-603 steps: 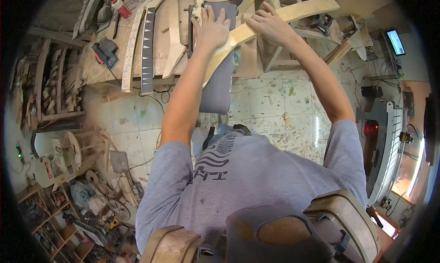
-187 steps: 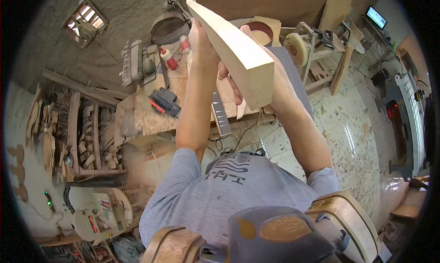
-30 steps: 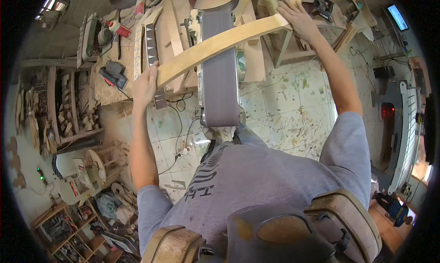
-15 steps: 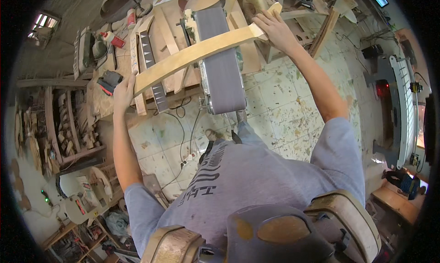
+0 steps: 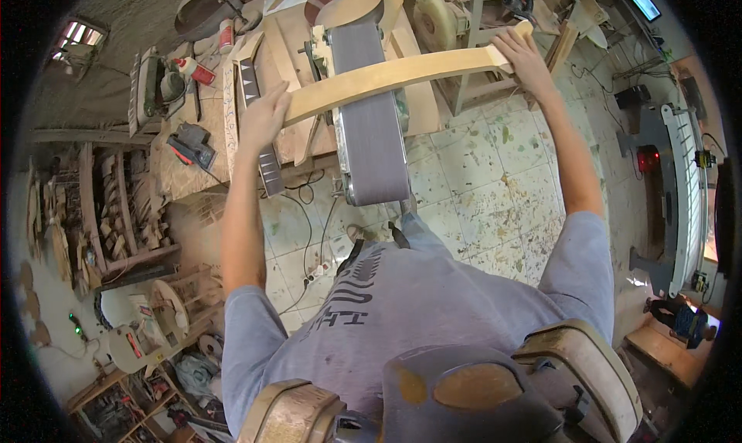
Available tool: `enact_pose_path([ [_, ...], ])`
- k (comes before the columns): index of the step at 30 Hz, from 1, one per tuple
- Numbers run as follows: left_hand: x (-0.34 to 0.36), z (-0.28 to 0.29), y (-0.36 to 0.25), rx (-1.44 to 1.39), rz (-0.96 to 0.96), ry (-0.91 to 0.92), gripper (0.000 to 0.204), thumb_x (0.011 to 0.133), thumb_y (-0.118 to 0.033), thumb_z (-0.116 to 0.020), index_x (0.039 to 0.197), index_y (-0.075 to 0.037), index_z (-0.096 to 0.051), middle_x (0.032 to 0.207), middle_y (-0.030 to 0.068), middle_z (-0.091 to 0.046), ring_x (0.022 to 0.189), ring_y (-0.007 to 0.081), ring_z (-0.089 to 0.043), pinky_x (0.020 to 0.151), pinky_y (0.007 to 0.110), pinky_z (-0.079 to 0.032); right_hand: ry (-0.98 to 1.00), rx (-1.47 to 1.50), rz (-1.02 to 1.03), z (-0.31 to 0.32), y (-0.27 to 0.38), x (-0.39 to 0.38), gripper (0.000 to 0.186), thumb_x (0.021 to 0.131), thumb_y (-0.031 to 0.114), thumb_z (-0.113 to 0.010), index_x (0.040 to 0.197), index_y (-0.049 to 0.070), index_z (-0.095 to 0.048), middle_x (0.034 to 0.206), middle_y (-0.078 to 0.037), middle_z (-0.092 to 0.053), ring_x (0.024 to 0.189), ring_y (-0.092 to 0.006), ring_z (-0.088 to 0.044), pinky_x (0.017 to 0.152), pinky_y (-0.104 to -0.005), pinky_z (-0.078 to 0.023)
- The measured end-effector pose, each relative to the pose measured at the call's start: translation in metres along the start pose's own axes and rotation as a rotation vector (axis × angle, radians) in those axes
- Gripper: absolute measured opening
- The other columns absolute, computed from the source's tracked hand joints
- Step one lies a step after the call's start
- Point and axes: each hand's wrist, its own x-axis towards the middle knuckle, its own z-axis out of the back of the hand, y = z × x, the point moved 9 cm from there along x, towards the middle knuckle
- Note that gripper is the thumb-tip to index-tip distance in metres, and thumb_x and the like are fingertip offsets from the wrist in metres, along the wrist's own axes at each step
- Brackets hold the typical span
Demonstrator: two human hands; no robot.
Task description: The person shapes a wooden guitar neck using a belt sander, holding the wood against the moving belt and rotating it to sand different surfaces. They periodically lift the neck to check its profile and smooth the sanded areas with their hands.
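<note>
A long curved wooden piece lies crosswise over the grey belt of a belt sander. My left hand is closed around its left end, just left of the sander. At the far right, my right hand grips the other end, where the wood narrows and has a notched step. Between my hands the underside of the piece meets or hovers just over the belt; from above I cannot tell which.
Boards and a saw-toothed strip lie on the workbench left of the sander, with a red-and-white glue bottle and a dark power tool. Cables run over the tiled floor. A wooden frame stand is behind right.
Both hands have shifted to the right and carried the curved wooden piece along across the belt. The left end now sits much closer to the sander.
</note>
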Motion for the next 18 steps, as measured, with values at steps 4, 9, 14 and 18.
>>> enact_pose_path([
  [4,0.008,-0.023,-0.061,0.033,-0.024,-0.062,0.066,0.101,-0.051,-0.046,0.148,-0.004,-0.049,0.152,0.0148,-0.049,0.137,0.0334,-0.051,0.113,0.043,-0.04,0.07,-0.135,-0.002,-0.033,-0.064,0.002,0.066,0.09,0.007,-0.06,0.151,0.021,-0.041,0.158,0.001,-0.041,0.147,-0.0245,-0.038,0.124,-0.048,-0.027],
  [9,-0.001,-0.049,-0.133,0.117,0.004,-0.118,0.091,0.091,-0.064,-0.058,0.146,0.007,-0.045,0.154,0.0267,-0.043,0.142,0.0378,-0.044,0.115,0.045,-0.038,0.273,-0.303,0.043,-0.084,-0.131,0.034,0.073,0.092,0.014,-0.063,0.157,0.026,-0.031,0.165,0.006,-0.031,0.15,-0.0225,-0.033,0.126,-0.0479,-0.024],
  [14,-0.016,-0.053,-0.155,0.132,0.094,-0.253,0.095,0.086,-0.067,-0.065,0.141,0.01,-0.049,0.148,0.0312,-0.047,0.138,0.0423,-0.047,0.11,0.048,-0.042,0.19,-0.411,0.114,-0.097,-0.13,0.084,0.076,0.091,0.023,-0.068,0.158,0.025,-0.031,0.165,0.005,-0.03,0.149,-0.0209,-0.034,0.126,-0.0484,-0.023],
  [18,-0.021,-0.043,-0.138,0.125,0.156,-0.239,0.095,0.083,-0.067,-0.068,0.139,0.007,-0.051,0.148,0.0275,-0.05,0.134,0.0409,-0.051,0.106,0.047,-0.045,0.23,-0.325,0.183,-0.092,-0.103,0.111,0.07,0.093,0.019,-0.06,0.158,0.022,-0.033,0.164,0.0,-0.033,0.148,-0.0232,-0.036,0.126,-0.0476,-0.023],
])
